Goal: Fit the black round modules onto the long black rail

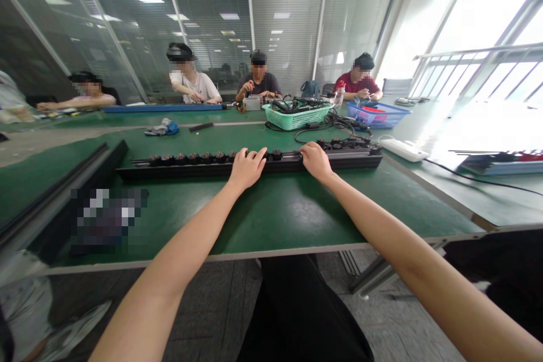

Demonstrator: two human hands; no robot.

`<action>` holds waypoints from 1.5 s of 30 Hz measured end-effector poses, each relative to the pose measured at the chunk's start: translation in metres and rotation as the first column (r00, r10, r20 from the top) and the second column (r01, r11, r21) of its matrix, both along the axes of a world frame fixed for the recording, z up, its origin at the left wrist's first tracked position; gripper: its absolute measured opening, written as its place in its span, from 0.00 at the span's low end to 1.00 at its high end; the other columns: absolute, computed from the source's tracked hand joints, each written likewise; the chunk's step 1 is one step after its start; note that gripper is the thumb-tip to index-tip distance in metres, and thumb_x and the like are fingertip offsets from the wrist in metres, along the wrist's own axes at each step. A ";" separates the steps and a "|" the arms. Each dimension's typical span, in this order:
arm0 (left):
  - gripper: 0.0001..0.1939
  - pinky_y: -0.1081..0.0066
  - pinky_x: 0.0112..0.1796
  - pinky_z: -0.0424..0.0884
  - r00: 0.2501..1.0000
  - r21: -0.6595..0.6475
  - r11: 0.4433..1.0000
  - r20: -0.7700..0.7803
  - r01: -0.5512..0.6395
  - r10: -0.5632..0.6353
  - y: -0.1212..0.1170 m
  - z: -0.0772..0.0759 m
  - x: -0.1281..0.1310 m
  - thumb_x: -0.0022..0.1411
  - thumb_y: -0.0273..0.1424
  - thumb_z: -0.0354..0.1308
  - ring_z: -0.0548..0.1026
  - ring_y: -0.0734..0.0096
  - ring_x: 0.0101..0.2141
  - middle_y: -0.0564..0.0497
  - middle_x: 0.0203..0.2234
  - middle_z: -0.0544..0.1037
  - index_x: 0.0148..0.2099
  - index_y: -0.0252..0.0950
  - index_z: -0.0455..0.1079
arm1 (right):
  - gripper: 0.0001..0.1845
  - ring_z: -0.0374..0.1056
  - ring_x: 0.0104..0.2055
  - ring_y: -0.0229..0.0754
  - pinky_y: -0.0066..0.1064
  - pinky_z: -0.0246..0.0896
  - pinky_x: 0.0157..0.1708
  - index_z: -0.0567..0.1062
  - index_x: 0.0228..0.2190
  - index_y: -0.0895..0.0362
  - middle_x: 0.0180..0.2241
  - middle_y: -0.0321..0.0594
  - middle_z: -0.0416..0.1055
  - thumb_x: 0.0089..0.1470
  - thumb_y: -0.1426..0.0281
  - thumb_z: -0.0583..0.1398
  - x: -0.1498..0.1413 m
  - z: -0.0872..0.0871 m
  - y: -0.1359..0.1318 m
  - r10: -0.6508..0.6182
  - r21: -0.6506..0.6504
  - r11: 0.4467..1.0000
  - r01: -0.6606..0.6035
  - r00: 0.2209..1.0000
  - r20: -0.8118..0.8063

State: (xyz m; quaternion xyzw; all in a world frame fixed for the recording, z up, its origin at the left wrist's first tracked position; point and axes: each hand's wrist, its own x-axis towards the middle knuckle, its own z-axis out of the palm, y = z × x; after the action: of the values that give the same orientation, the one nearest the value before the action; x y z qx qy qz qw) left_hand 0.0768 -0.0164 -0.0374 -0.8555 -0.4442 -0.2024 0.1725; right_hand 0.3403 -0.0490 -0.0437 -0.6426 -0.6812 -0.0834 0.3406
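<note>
A long black channel-shaped housing lies crosswise on the green table, with metal rails running along it. Several small black rounded parts with coppery bits sit in a row on its left half. My left hand rests over the right end of this row, fingers apart. One black part shows just right of that hand. At the bare stretch of rail, my right hand has its fingers curled in and pressed together; whatever is between them is hidden. More black parts lie behind the housing's right end.
Dark long profiles lie at the left, near a blurred-out item. Behind stand a green basket of cables and a blue basket. A white power strip lies right. Several people sit across the table.
</note>
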 end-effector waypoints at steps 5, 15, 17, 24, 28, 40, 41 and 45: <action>0.28 0.48 0.62 0.64 1.000 -0.005 1.000 0.002 0.000 0.000 0.000 0.000 0.000 0.80 0.39 0.42 0.68 0.41 0.63 0.39 0.60 0.80 0.75 0.38 0.63 | 0.19 0.70 0.55 0.51 0.37 0.67 0.52 0.84 0.44 0.57 0.51 0.52 0.76 0.67 0.77 0.53 0.000 0.001 -0.001 -0.018 -0.011 1.000 0.018 1.000 0.000; 0.28 0.48 0.63 0.64 1.000 -0.015 1.000 0.006 -0.001 0.001 -0.001 0.001 0.001 0.80 0.39 0.42 0.67 0.41 0.63 0.39 0.60 0.80 0.75 0.37 0.63 | 0.19 0.70 0.55 0.51 0.37 0.67 0.51 0.84 0.43 0.57 0.50 0.51 0.76 0.67 0.77 0.53 0.000 0.002 -0.002 -0.035 -0.017 0.999 0.035 0.999 0.016; 0.28 0.48 0.63 0.64 1.000 -0.009 1.000 0.013 0.005 -0.004 0.000 0.000 0.000 0.80 0.39 0.42 0.67 0.42 0.63 0.39 0.59 0.80 0.75 0.38 0.63 | 0.19 0.70 0.55 0.51 0.36 0.67 0.51 0.84 0.44 0.57 0.50 0.51 0.76 0.67 0.77 0.53 -0.001 0.002 -0.002 -0.040 -0.019 0.999 0.040 0.999 0.020; 0.27 0.49 0.63 0.64 1.000 0.006 1.000 0.022 0.015 -0.015 0.002 -0.002 -0.001 0.80 0.39 0.43 0.68 0.43 0.63 0.40 0.58 0.80 0.75 0.39 0.64 | 0.19 0.70 0.55 0.51 0.37 0.67 0.51 0.84 0.44 0.57 0.50 0.52 0.76 0.67 0.77 0.53 -0.002 0.003 -0.004 -0.048 -0.020 0.999 0.049 0.999 0.019; 0.28 0.49 0.62 0.65 1.000 0.007 1.000 0.005 0.004 -0.004 0.001 -0.001 0.000 0.80 0.39 0.42 0.68 0.42 0.63 0.40 0.59 0.80 0.75 0.38 0.64 | 0.19 0.70 0.55 0.51 0.37 0.67 0.51 0.84 0.44 0.57 0.51 0.51 0.76 0.67 0.77 0.53 -0.002 0.003 -0.004 -0.047 -0.025 0.999 0.047 0.999 0.011; 0.28 0.48 0.62 0.64 1.000 0.007 1.000 0.020 0.014 -0.014 0.001 -0.001 -0.001 0.80 0.39 0.42 0.68 0.42 0.63 0.40 0.60 0.80 0.75 0.39 0.63 | 0.19 0.69 0.53 0.50 0.36 0.67 0.50 0.85 0.43 0.56 0.50 0.50 0.76 0.65 0.78 0.53 -0.001 0.005 -0.007 -0.039 -0.024 0.999 0.038 0.999 -0.011; 0.28 0.48 0.62 0.64 1.000 0.005 1.000 0.017 0.011 -0.011 0.001 -0.001 -0.001 0.80 0.39 0.42 0.68 0.42 0.63 0.40 0.60 0.80 0.75 0.39 0.63 | 0.19 0.69 0.53 0.50 0.36 0.67 0.50 0.85 0.43 0.56 0.50 0.50 0.76 0.65 0.78 0.53 -0.001 0.005 -0.007 -0.040 -0.023 0.999 0.040 0.999 -0.012; 0.28 0.48 0.62 0.64 1.000 -0.004 1.000 0.012 0.006 -0.006 0.000 0.000 0.000 0.80 0.39 0.42 0.68 0.42 0.63 0.39 0.59 0.80 0.75 0.38 0.63 | 0.20 0.69 0.54 0.50 0.36 0.67 0.50 0.85 0.43 0.55 0.50 0.50 0.76 0.65 0.77 0.53 -0.001 0.005 -0.007 -0.043 -0.027 0.999 0.043 0.999 -0.010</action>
State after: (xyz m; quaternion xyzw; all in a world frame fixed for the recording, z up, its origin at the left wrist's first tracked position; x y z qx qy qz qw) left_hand 0.0765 -0.0160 -0.0377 -0.8561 -0.4430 -0.2072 0.1673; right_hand 0.3393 -0.0556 -0.0388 -0.6620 -0.6666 -0.0784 0.3336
